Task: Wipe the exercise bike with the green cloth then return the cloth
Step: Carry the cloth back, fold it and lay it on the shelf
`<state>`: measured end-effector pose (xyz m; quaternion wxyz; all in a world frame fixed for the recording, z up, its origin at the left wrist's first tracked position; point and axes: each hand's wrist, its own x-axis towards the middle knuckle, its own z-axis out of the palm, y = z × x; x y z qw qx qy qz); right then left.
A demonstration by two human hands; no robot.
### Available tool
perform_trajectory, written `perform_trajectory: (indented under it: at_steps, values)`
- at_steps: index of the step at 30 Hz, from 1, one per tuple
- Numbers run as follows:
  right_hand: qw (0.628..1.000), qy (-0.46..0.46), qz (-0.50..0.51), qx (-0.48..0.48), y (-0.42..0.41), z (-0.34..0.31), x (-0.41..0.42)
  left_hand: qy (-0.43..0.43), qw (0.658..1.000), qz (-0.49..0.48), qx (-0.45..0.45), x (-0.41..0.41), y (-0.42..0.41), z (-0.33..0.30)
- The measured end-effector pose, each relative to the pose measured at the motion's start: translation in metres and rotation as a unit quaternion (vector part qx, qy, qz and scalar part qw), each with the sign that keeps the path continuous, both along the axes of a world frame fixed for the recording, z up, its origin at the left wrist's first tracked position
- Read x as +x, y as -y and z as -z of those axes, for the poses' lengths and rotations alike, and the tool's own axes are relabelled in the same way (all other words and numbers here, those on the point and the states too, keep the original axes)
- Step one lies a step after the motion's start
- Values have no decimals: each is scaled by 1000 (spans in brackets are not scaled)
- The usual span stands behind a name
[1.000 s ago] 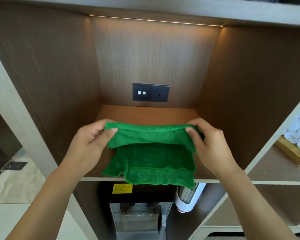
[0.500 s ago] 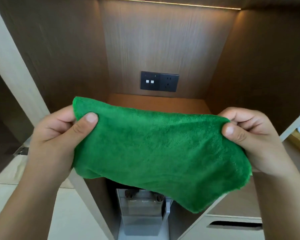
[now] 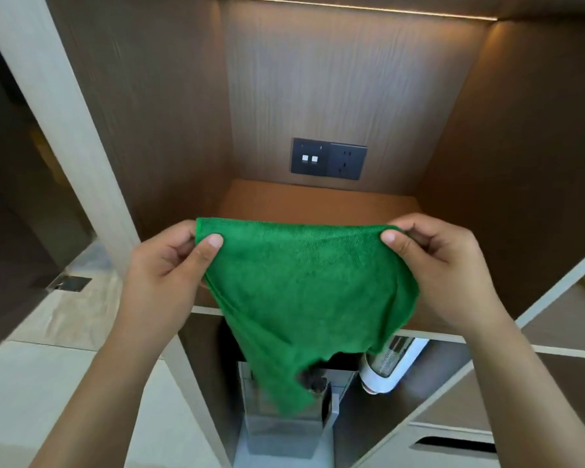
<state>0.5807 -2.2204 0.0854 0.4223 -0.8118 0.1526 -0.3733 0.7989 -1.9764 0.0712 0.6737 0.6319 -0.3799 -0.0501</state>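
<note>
I hold the green cloth (image 3: 304, 288) spread in front of the wooden shelf (image 3: 318, 201), left hand (image 3: 169, 275) and right hand (image 3: 443, 265) each pinching a top corner, thumbs forward, so it hangs flat, presumably for folding before its return.

Green cloth (image 3: 304, 292), brown wood-grain shelf (image 3: 318, 201), black socket panel (image 3: 329, 159)
</note>
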Motion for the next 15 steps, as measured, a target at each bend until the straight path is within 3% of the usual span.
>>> perform_trajectory:
  at_steps: [5, 9, 15]
  values:
    - [995, 44, -70, 60, 4, -16, -25, -4, 1000, 7, -27, 1, -3, -2]
    - [991, 14, -90, 95, 24, -18, -30, 4, 1000, 24, -16, 7, 8, 0]
    - [992, -80, 9, 94, 82, -4, 16, -15, 998, -17, 66, 52, 70, 15]
